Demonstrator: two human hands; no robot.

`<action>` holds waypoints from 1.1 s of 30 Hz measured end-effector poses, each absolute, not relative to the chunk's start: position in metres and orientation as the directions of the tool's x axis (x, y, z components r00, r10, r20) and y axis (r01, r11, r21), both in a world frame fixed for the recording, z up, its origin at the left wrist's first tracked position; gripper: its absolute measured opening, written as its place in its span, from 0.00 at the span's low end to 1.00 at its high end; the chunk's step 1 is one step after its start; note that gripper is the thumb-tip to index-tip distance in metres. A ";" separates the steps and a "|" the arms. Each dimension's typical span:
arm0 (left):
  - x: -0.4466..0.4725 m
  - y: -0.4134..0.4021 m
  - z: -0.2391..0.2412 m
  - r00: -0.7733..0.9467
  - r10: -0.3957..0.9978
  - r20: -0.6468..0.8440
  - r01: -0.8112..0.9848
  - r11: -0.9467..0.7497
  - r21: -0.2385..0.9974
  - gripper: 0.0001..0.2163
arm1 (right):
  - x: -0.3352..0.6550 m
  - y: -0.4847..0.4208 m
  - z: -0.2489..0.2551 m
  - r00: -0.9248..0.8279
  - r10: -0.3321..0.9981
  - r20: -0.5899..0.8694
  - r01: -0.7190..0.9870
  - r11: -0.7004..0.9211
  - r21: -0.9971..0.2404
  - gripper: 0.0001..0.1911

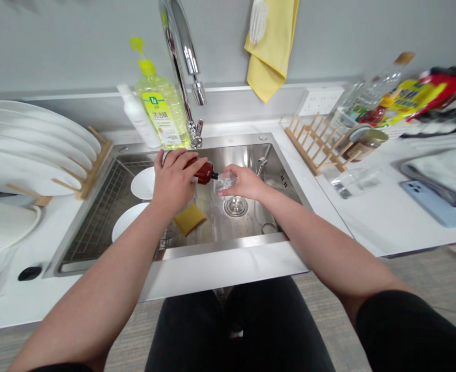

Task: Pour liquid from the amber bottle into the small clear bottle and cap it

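Note:
Over the sink (228, 250), my left hand (175, 178) is wrapped round a dark red-brown bottle (204, 172). The bottle lies nearly on its side, its black neck pointing right. In my right hand (246, 183) is a small clear cup (224, 182), tilted so its mouth faces the bottle's neck. Whether liquid passes between them I cannot tell. Below my hands, a yellow sponge (189, 219) lies on the sink floor, left of the round drain (236, 206). Two white dishes (142, 183) sit at the sink's left, partly hidden by my left forearm.
A chrome faucet (181, 62) rises behind the sink, beside a yellow-green dish soap bottle (161, 108). White plates (30, 139) stand in a rack at left. At right are a wooden rack (316, 144), a jar (367, 144) and a blue phone (435, 202). A yellow cloth (272, 57) hangs above.

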State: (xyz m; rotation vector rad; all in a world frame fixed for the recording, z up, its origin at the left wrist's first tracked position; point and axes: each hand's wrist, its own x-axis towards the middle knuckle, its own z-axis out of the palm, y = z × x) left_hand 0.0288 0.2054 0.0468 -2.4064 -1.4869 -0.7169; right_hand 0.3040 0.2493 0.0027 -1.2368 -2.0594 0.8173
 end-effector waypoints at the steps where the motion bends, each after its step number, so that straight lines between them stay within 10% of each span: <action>1: 0.029 0.205 0.047 0.368 0.774 0.516 0.883 -0.464 0.067 0.36 | 0.304 0.249 0.003 -0.387 0.906 0.173 0.541 0.375 -0.753 0.38; 33: 0.034 0.198 0.058 0.362 0.770 0.526 0.885 -0.460 0.064 0.23 | 0.300 0.249 -0.001 -0.373 0.901 0.224 0.528 0.404 -0.747 0.39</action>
